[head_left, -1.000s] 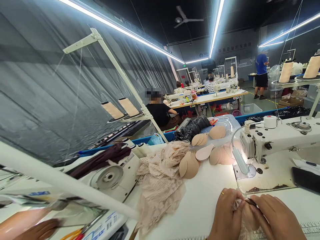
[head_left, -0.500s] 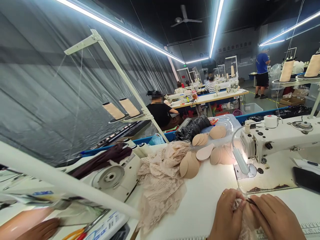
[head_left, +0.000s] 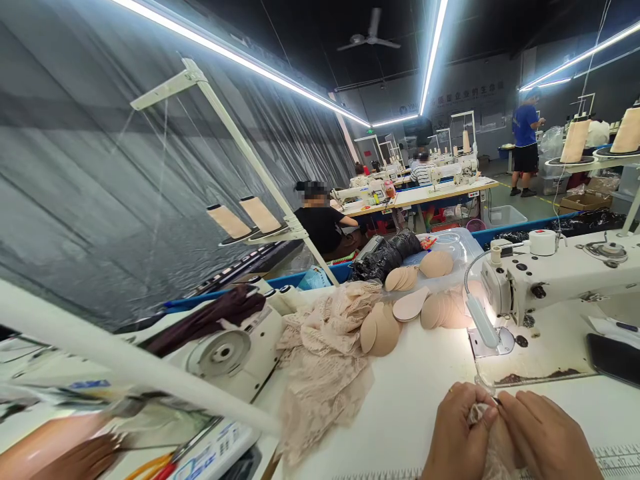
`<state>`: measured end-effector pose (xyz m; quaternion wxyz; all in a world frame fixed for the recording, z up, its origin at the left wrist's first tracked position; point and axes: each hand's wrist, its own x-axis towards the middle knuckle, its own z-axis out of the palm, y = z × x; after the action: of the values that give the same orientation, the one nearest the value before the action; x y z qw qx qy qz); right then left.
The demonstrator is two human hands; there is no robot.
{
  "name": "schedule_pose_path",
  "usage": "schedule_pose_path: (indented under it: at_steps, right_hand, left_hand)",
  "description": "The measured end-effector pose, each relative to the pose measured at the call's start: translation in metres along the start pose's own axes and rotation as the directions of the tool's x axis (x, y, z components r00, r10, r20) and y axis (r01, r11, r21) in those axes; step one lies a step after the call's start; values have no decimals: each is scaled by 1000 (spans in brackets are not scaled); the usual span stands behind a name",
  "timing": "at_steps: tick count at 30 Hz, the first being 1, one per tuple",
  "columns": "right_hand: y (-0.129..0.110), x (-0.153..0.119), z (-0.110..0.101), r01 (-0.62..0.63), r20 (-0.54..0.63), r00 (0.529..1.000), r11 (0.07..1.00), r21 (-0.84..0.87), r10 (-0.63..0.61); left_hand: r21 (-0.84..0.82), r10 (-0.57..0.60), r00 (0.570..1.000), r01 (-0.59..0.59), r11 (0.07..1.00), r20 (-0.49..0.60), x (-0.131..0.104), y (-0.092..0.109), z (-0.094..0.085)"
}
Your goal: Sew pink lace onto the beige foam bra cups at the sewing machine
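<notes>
Low in the head view, my left hand [head_left: 460, 430] pinches a piece of sheer beige lace fabric [head_left: 495, 447] that hangs between my two hands. My right hand [head_left: 545, 433] is closed close beside it, its fingertips meeting the left ones. A small dark thing [head_left: 497, 401] shows at the right fingertips; its kind is too small to make out. Both hands are just in front of the sewing machine [head_left: 555, 273], whose lit needle plate [head_left: 493, 341] lies beyond them. My palms and the lower part of the fabric are partly hidden.
A heap of beige lace [head_left: 325, 360] and several beige teardrop pads [head_left: 383, 330] lie left of the machine. A phone [head_left: 615, 357] is at right. A ruler strip [head_left: 620, 460] runs along the front edge. At lower left, a co-worker's hand [head_left: 83, 457] is near orange-handled scissors [head_left: 150, 467].
My hands have shifted slightly right and down, with the fingertips closer together. Less of the dark thing shows between them. The lace heap and pads lie as before.
</notes>
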<state>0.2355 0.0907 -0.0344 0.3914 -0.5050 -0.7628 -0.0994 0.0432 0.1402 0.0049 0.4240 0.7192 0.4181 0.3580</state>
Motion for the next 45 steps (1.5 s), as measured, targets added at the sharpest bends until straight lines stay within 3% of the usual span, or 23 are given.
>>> schedule_pose_path:
  at_steps: [3,7,9,11,13,15,17,19,22,34,38,42,45]
  right_hand:
    - [3,2,-1,-174,78,984,960,218,160]
    - [3,8,-4,-521,385,847,716,465,367]
    - [3,10,-5,-593,441,802,625,508,402]
    - [4,10,-6,-610,454,790,593,525,412]
    - [3,8,-7,-583,414,810,642,497,415]
    - [2,6,-10,-479,290,875,775,411,387]
    - [2,5,-13,-302,178,949,909,286,259]
    - [3,7,-17,-128,140,985,973,193,102]
    - [5,11,-18,-38,128,991,992,116,22]
    - [7,7,-9,19,65,998,999,37,-21]
    - [10,4,-2,92,3,996,993,-71,-92]
    - [9,2,0,178,28,984,976,-127,-176]
    - [6,4,-3,124,39,992,991,-57,-122]
  left_hand:
    - [6,26,999,-26,1000,30,0,-1,-1]
    - [23,104,991,-106,994,81,2,-1,-8]
    - [47,132,984,-138,989,117,3,-1,-11]
    - [83,97,985,-110,991,144,3,-1,-12]
    - [123,47,992,-62,991,120,2,-1,-11]
    - [147,41,997,-50,988,62,1,-1,-9]
    - [145,71,997,-72,987,13,0,0,-7]
    - [131,98,995,-96,987,-5,0,0,-6]
    - [109,111,994,-109,988,-7,0,1,-6]
    - [80,59,998,-59,995,3,-1,6,-7]
    - [65,66,998,-66,996,4,0,3,-6]
    - [64,60,998,-61,996,7,0,2,-7]
    - [62,49,999,-50,997,12,0,5,-8]
